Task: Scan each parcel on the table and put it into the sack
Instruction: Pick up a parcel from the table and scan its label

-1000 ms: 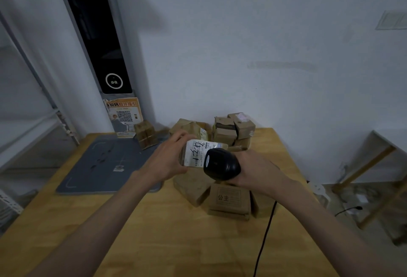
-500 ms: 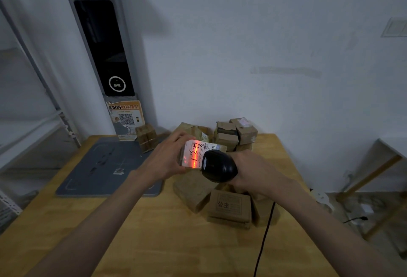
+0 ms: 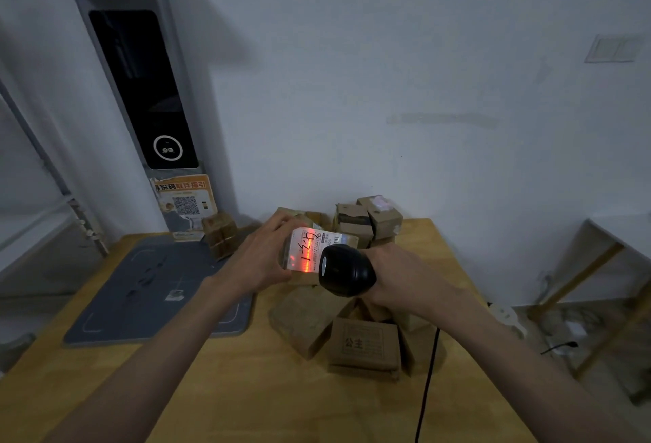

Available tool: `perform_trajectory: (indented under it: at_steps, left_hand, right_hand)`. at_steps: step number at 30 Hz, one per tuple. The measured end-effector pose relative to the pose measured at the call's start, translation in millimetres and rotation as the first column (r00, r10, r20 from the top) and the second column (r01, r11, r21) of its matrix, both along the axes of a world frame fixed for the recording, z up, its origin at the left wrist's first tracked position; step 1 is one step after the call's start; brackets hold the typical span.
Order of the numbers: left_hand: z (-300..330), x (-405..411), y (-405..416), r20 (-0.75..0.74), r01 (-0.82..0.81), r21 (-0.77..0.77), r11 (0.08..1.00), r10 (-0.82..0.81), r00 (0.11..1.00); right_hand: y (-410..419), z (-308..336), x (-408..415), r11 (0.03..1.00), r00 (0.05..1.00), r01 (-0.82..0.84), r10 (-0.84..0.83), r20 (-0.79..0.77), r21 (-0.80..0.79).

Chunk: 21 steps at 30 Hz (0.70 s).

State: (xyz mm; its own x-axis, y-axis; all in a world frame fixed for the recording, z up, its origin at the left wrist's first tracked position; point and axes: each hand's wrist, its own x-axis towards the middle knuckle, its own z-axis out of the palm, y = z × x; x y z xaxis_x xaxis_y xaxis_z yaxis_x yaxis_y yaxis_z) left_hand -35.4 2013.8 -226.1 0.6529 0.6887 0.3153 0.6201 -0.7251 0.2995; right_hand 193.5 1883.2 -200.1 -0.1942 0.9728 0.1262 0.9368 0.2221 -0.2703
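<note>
Wooden table (image 3: 225,386), parcel pile (image 3: 352,333) under both hands.
Left hand (image 3: 260,259) grips a labelled parcel (image 3: 310,248); right hand (image 3: 398,277) clutches the scanner (image 3: 345,271), red beam on label.

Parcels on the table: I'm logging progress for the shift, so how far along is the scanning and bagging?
Done: nothing shows; no sack is in view. In hand: the left hand holds a labelled parcel while the right hand aims the scanner, red light on its label. Left: the pile of brown boxes on the table.

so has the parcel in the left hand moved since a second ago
No, hardly: the parcel in the left hand stays above and left of the printed box, as before.
</note>
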Motion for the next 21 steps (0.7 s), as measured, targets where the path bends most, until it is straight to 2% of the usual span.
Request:
perform_trajectory:
  at_steps: [4,7,13,16,21]
  left_hand:
    - [-4.5,7.8,8.9,0.005,0.043,-0.009,0.999,-0.043,0.999]
    - [-8.7,16.0,12.7,0.001,0.076,-0.027,0.997,-0.076,0.997]
    - [-15.2,41.3,10.3,0.028,0.228,-0.094,0.969,-0.227,0.974]
    - [-17.5,58.0,0.1,0.039,0.300,-0.147,0.943,-0.297,0.954]
    - [-33.3,79.0,-30.0,0.084,0.455,-0.261,0.851,-0.449,0.889]
  right_hand:
    - [-3.8,-4.0,6.0,0.998,0.998,0.055,-0.055,-0.016,0.001]
    - [-9.9,-6.8,12.4,0.991,0.986,0.135,-0.136,-0.100,-0.009]
    - [-32.6,-17.8,29.8,0.931,0.894,0.360,-0.363,-0.262,-0.061]
    - [-57.9,-28.1,31.9,0.874,0.810,0.476,-0.478,-0.341,-0.095]
    - [-112.6,-53.4,24.4,0.768,0.589,0.600,-0.613,-0.527,-0.223]
